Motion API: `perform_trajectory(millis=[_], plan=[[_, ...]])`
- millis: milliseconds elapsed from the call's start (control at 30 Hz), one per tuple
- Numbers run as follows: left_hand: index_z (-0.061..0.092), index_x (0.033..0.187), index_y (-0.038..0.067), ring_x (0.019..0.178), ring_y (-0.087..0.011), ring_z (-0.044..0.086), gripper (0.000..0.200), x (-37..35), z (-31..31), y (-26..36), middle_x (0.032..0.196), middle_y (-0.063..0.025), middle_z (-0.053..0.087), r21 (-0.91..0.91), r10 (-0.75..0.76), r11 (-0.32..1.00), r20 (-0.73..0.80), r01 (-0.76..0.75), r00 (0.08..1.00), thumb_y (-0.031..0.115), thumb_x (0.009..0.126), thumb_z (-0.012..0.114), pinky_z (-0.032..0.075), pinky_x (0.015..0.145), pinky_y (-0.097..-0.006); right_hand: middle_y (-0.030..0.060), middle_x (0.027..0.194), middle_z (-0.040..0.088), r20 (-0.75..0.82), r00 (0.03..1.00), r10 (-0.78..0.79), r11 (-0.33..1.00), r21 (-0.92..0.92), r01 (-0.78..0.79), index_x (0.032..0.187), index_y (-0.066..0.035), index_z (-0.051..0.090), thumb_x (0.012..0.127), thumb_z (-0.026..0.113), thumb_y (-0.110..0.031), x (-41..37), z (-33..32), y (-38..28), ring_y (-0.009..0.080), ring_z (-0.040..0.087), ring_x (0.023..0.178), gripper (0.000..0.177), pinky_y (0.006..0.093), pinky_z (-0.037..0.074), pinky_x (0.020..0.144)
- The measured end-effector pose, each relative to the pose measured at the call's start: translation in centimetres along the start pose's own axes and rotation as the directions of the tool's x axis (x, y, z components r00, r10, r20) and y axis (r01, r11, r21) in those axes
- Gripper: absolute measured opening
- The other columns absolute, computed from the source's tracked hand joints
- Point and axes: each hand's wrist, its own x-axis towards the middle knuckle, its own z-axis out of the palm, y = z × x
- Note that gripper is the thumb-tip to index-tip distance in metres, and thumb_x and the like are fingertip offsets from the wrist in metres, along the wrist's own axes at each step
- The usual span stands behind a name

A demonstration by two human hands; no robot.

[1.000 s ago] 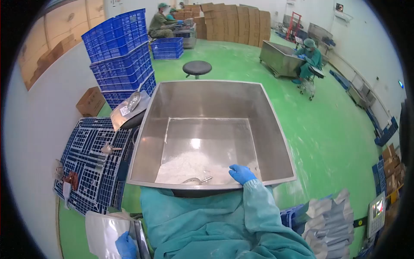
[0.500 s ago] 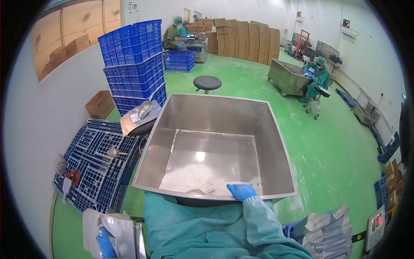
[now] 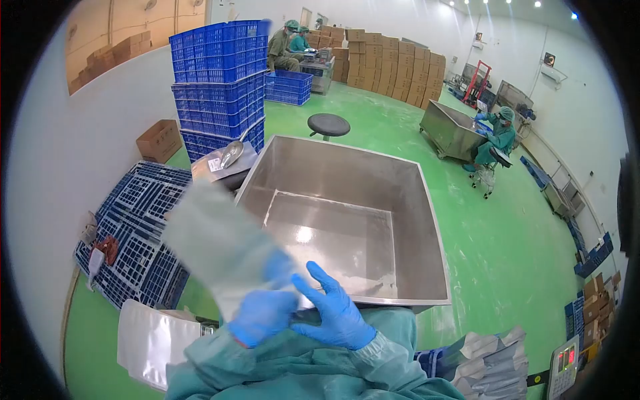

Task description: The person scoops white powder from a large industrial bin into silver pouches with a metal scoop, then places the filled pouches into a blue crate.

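My left hand [image 3: 263, 316] is closed on the lower end of a pale silvery bag [image 3: 217, 243], smeared by motion, in front of the steel tub. Close beside it, my right hand [image 3: 337, 315] holds nothing; its thumb and fingers are apart. Both hands wear blue gloves. The steel tub [image 3: 347, 157] has white powder residue along its floor edges; the bag and hands cover its near left part. A stack of flat silver bags [image 3: 157, 340] lies at my lower left. Beyond the tub's left rim, a metal scoop [image 3: 231, 154] rests on a foil bag.
Stacked blue crates [image 3: 220, 100] and a blue pallet [image 3: 143, 230] are on the left. A round stool [image 3: 329, 125] stands behind the tub. At lower right are more silver bags [image 3: 490, 367] and a scale display [image 3: 565, 367]. A co-worker [image 3: 500, 137] sits at another tub.
My left hand has risen from the bag stack with one bag, up to the tub's near edge. My right hand has left the tub's rim and come beside it, fingers spreading.
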Motion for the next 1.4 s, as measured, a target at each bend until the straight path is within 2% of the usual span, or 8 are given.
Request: perform_trajectory(millis=[333,533,667,867,933,1067,1233,1400], plan=[[0.046,0.128,0.01,0.099,-0.021,0.051,0.052,5.3,0.1,4.3,0.128,-0.0047,0.046,0.311,0.683,0.726,-0.22,-0.614,0.696,0.017,0.078,0.057,0.043,0.073,-0.033,0.0097,0.078,0.063,-0.232,0.928,0.291,0.913,-0.221,-0.342,0.08,-0.012,0.067,0.077,0.063,-0.017,0.2,-5.1,7.7,0.0276,0.062,0.068,0.007,0.036,0.05,0.063],[0.054,0.116,0.004,0.084,-0.0292,0.06,0.043,7.6,-1.3,-0.1,0.089,-0.016,0.06,0.239,0.248,0.921,0.245,-0.307,0.937,0.022,0.079,0.063,0.047,0.07,-0.0388,0.0137,0.079,0.064,-0.084,0.899,0.43,0.898,-0.056,-0.435,0.089,-0.007,0.066,0.081,0.063,-0.028,6.1,-8.5,8.7,0.0257,0.062,0.068,0.022,0.0339,0.049,0.063],[0.064,0.1,0.002,0.084,-0.0323,0.063,0.021,12.9,0.0,-13.5,0.091,-0.0168,0.065,0.028,0.311,0.949,-0.259,-0.314,0.914,0.004,0.081,0.055,0.051,0.073,-0.0377,0.0161,0.089,0.066,-0.252,0.907,0.338,0.829,0.536,-0.16,0.103,-0.007,0.065,0.085,0.06,-0.031,8.6,-5.4,15.5,0.0223,0.063,0.076,0.031,0.031,0.049,0.072],[0.063,0.096,0.0,0.089,-0.0339,0.061,0.017,18.9,-2.0,-27.1,0.096,-0.0174,0.063,-0.061,-0.119,0.993,-0.451,0.102,0.885,0.012,0.084,0.058,0.049,0.078,-0.0367,0.0178,0.12,0.058,0.544,0.513,0.664,0.734,-0.342,-0.586,0.119,-0.005,0.056,0.083,0.057,-0.045,1.0,8.9,34.0,0.032,0.054,0.113,0.055,0.0376,0.042,0.095],[0.062,0.102,0.0,0.092,-0.0343,0.061,0.023,21.2,-1.1,-28.6,0.098,-0.0191,0.063,0.115,0.214,0.977,-0.585,-0.182,0.783,0.017,0.087,0.06,0.048,0.079,-0.0359,0.0193,0.126,0.053,0.618,0.47,0.63,0.775,-0.467,-0.426,0.128,-0.004,0.048,0.08,0.057,-0.051,-5.3,15.4,40.0,0.0341,0.05,0.117,0.067,0.0407,0.039,0.099],[0.058,0.111,0.0,0.093,-0.0346,0.061,0.029,22.6,3.9,-31.5,0.102,-0.0196,0.063,-0.021,-0.054,0.999,-0.488,0.05,0.871,0.018,0.089,0.057,0.047,0.08,-0.0359,0.0173,0.123,0.055,0.578,0.617,0.533,0.842,-0.435,-0.319,0.131,-0.006,0.045,0.08,0.055,-0.054,-6.8,22.0,40.1,0.0338,0.052,0.114,0.071,0.0414,0.039,0.098],[0.058,0.112,0.0,0.094,-0.0322,0.062,0.029,22.8,3.2,-30.9,0.103,-0.0187,0.064,0.153,-0.119,0.972,-0.34,0.18,0.933,0.019,0.09,0.056,0.048,0.08,-0.0338,0.0116,0.1,0.065,0.819,0.211,0.534,0.789,-0.393,-0.473,0.136,-0.02,0.04,0.083,0.054,-0.045,-4.2,29.0,37.9,0.0337,0.061,0.091,0.06,0.0449,0.046,0.079],[0.057,0.116,-0.001,0.095,-0.0212,0.063,0.033,22.5,3.0,-30.5,0.106,-0.0135,0.065,0.131,-0.222,0.954,-0.295,0.27,0.929,0.02,0.09,0.058,0.047,0.085,-0.0299,0.005,0.074,0.057,0.679,0.71,0.186,0.95,-0.309,0.047,0.14,-0.028,0.034,0.081,0.053,-0.014,0.4,24.4,32.8,0.0209,0.058,0.066,0.064,0.0351,0.041,0.057]])
